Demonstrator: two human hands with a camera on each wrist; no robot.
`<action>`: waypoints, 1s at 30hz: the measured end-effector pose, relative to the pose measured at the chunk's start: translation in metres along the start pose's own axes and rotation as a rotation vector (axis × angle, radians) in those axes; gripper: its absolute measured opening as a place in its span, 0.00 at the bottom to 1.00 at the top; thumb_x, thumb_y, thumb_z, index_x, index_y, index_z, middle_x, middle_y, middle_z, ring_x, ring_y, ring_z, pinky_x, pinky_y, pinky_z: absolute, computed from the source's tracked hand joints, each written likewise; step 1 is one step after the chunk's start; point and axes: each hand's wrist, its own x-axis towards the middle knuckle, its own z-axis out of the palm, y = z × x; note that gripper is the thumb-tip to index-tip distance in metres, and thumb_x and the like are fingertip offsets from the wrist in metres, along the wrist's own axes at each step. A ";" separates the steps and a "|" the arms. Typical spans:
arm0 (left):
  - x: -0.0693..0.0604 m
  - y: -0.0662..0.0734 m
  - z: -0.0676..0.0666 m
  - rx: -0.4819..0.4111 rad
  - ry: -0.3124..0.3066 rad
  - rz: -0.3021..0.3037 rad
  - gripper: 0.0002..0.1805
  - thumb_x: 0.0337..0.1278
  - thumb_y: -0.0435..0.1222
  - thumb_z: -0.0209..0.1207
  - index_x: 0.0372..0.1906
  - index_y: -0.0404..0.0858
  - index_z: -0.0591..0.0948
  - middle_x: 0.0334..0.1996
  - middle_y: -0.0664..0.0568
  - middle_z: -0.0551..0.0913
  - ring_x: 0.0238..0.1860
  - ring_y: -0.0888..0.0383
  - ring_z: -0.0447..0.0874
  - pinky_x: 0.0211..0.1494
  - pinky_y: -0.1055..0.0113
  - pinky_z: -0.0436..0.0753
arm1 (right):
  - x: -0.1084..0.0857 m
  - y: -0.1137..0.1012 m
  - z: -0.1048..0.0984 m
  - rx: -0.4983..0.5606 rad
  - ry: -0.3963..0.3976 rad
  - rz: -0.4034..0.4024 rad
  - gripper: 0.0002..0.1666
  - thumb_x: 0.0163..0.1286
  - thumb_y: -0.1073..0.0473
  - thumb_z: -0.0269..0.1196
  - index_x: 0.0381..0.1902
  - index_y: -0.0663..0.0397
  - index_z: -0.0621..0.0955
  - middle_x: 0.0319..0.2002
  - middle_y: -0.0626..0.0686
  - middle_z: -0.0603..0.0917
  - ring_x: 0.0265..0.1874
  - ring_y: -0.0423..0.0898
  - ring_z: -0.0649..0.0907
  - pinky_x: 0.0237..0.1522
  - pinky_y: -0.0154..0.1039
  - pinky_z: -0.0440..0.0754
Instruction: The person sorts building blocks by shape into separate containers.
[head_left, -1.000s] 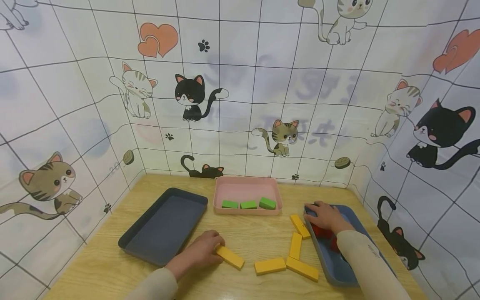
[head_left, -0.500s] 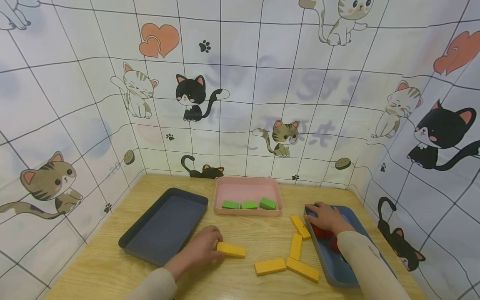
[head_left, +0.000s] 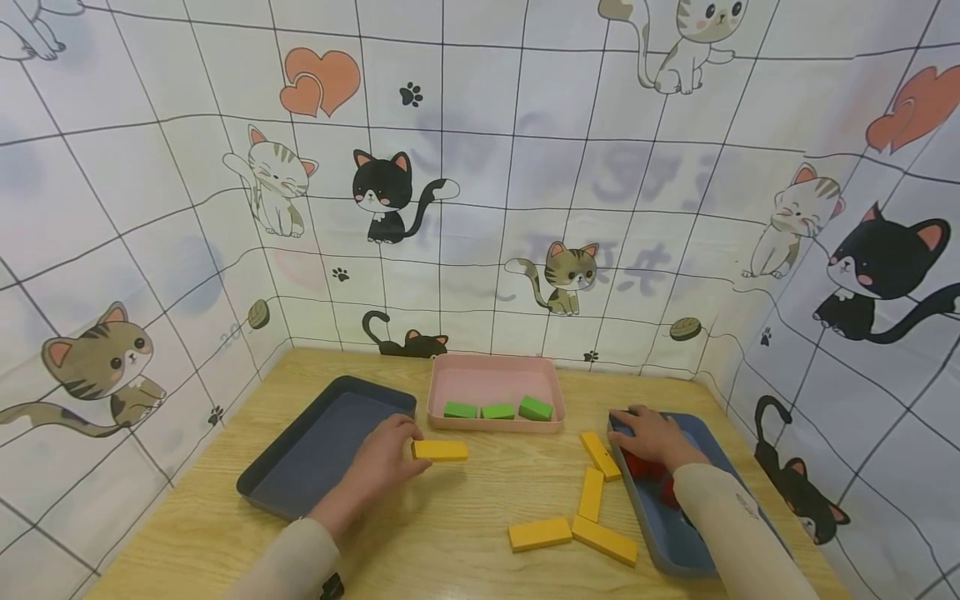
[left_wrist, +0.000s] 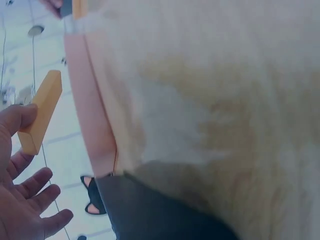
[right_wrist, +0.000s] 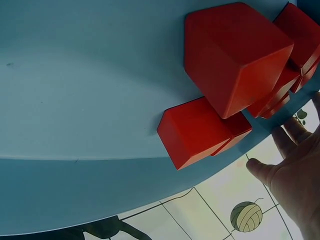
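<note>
My head view's bright, evenly lit; left wrist hazy, glare on desk (left_wrist: 210,110); right wrist sharper, soft shadows.

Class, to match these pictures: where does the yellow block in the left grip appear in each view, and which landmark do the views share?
Head: the yellow block is below centre, slightly to the left.
Left wrist: it is near the left edge, about mid-height, slanting.
Right wrist: it is not in this picture.
Shared landmark: the white, grid-lined wall covering shows in all three.

Wood-grain table (head_left: 472,525), dark grey tray (head_left: 303,458), pink tray (head_left: 495,383), blue tray (head_left: 677,546), four yellow blocks (head_left: 540,533)
</note>
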 end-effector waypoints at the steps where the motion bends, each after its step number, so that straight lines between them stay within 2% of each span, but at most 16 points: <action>1: 0.002 -0.002 -0.003 -0.001 0.014 -0.018 0.18 0.44 0.41 0.76 0.39 0.38 0.84 0.49 0.48 0.79 0.51 0.48 0.78 0.53 0.47 0.77 | 0.000 0.000 0.000 0.000 0.000 0.000 0.38 0.74 0.38 0.54 0.73 0.53 0.68 0.67 0.75 0.64 0.64 0.76 0.65 0.60 0.77 0.54; 8: 0.015 -0.022 -0.021 0.012 0.104 -0.158 0.22 0.50 0.44 0.73 0.47 0.34 0.84 0.55 0.41 0.77 0.55 0.41 0.77 0.54 0.44 0.77 | 0.000 0.000 -0.001 0.015 -0.015 0.012 0.39 0.74 0.38 0.54 0.74 0.53 0.67 0.67 0.75 0.63 0.64 0.76 0.65 0.60 0.77 0.53; 16: 0.022 -0.043 -0.036 -0.034 0.217 -0.308 0.25 0.55 0.45 0.70 0.50 0.30 0.82 0.57 0.35 0.74 0.53 0.38 0.75 0.51 0.42 0.75 | 0.001 0.001 -0.001 0.003 -0.012 0.010 0.39 0.74 0.38 0.55 0.74 0.53 0.67 0.67 0.75 0.64 0.64 0.76 0.65 0.60 0.77 0.53; 22: 0.024 -0.057 -0.041 -0.024 0.279 -0.420 0.26 0.58 0.45 0.67 0.52 0.28 0.81 0.55 0.32 0.74 0.52 0.35 0.74 0.49 0.41 0.74 | 0.000 0.000 0.000 -0.007 0.003 -0.002 0.39 0.74 0.37 0.54 0.73 0.53 0.68 0.67 0.75 0.64 0.64 0.76 0.66 0.60 0.77 0.53; 26: 0.024 -0.065 -0.041 -0.002 0.326 -0.452 0.26 0.58 0.44 0.67 0.51 0.26 0.80 0.54 0.30 0.73 0.50 0.34 0.74 0.48 0.40 0.74 | 0.000 0.000 0.000 -0.008 0.001 0.009 0.39 0.74 0.36 0.54 0.74 0.53 0.67 0.68 0.74 0.64 0.64 0.75 0.65 0.60 0.77 0.53; 30: 0.021 -0.074 -0.038 -0.001 0.371 -0.489 0.25 0.58 0.44 0.66 0.51 0.26 0.80 0.54 0.29 0.73 0.54 0.33 0.71 0.55 0.37 0.68 | -0.001 -0.001 -0.001 -0.003 0.000 0.010 0.39 0.74 0.36 0.54 0.73 0.53 0.68 0.68 0.74 0.64 0.64 0.75 0.65 0.60 0.77 0.53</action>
